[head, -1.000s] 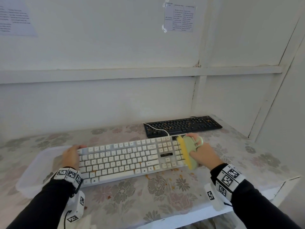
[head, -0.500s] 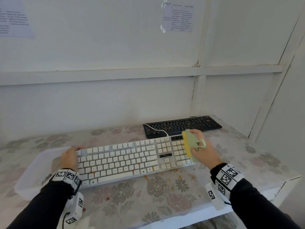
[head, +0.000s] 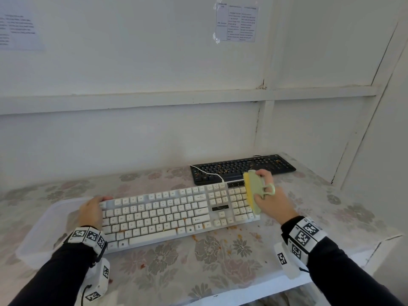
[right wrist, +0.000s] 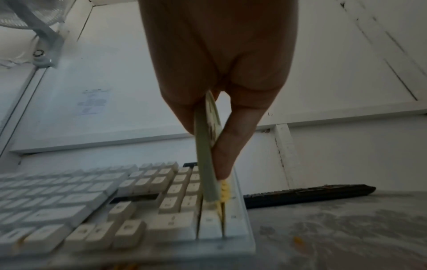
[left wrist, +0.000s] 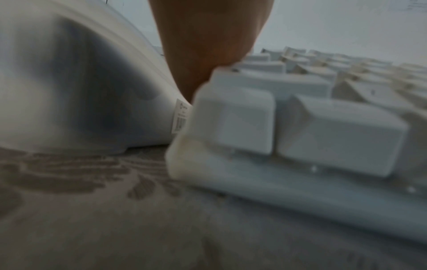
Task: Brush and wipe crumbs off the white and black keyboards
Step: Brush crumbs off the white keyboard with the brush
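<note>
The white keyboard (head: 167,215) lies across the flowered table, with orange crumbs among its lower keys. My left hand (head: 92,209) grips its left end, and the head view shows the fingers curled over the far corner. My right hand (head: 268,198) holds a pale green brush (head: 254,191) with yellow bristles upright on the number pad at the right end. In the right wrist view the brush (right wrist: 206,164) is pinched between my fingers, with its bristles down among the keys (right wrist: 175,206). The black keyboard (head: 240,168), also dotted with crumbs, lies behind at the back right.
A translucent plastic bin (head: 44,230) sits at the left beside the keyboard's end. Orange crumbs (head: 223,237) are scattered on the tablecloth in front of the white keyboard. A white cable (head: 209,172) runs over the black keyboard. The table edge (head: 242,294) is near, and walls close the back and right.
The right hand moved the brush up and to the right along the number pad toward the keyboard's far right corner. The left hand stayed on the left end.
</note>
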A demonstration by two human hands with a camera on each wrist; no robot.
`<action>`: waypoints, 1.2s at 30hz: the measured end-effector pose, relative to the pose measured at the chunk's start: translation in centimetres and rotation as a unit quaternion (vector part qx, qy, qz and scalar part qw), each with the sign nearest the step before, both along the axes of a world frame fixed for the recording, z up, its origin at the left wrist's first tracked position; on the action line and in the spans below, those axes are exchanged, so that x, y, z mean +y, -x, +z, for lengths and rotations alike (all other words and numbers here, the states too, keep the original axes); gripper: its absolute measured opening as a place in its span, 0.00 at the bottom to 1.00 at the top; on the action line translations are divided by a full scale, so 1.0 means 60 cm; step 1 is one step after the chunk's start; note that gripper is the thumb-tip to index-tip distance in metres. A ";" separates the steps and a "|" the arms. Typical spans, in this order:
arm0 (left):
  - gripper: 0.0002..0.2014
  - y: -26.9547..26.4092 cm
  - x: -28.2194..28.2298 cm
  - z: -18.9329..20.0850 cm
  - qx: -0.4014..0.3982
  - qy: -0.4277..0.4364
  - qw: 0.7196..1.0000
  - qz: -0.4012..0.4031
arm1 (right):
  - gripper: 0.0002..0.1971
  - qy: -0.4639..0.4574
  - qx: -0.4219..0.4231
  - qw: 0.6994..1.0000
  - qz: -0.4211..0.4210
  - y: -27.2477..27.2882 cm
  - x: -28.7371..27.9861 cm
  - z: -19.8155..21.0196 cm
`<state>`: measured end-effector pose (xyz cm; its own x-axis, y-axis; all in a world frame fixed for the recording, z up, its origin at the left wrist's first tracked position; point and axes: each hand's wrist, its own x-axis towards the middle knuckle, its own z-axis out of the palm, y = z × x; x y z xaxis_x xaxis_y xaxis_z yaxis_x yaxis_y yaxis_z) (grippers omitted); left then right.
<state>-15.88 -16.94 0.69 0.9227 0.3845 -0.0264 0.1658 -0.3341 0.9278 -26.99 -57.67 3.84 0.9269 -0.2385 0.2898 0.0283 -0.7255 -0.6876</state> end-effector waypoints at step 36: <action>0.19 0.007 -0.007 0.005 0.019 0.065 0.998 0.002 | 0.27 -0.027 0.055 0.995 -0.077 0.038 0.032 0.002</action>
